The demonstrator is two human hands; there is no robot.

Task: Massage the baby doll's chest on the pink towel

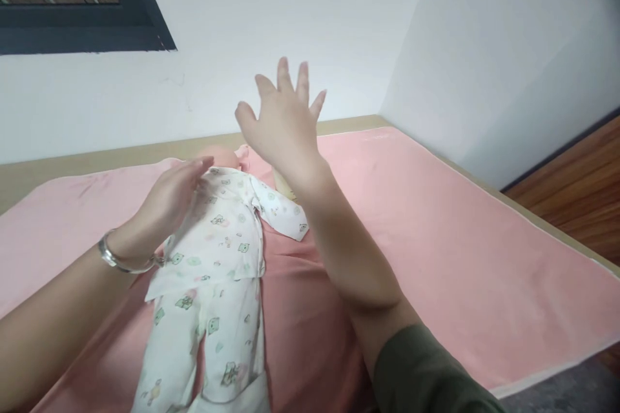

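Observation:
A doll [220, 156] lies on the pink sheet, dressed in a white printed top [223, 226] and matching white trousers [227, 335]. Only part of its rounded head shows beyond the collar. My left hand [181, 193], with a silver bangle at the wrist, is by the doll's left-side shoulder, fingers extended and nothing seen in them. Raised above the far part of the bed, my right hand [283, 113] has its fingers spread and holds nothing. Beneath my right wrist, a yellowish object [282, 184] is partly hidden beside the sleeve.
The pink sheet [411, 226] covers a bed-like surface with a pale wooden edge [116, 156]. White walls [290, 6] stand behind and to the right. A dark-framed window [145, 26] is at upper left, and a brown wooden panel [576, 187] at right.

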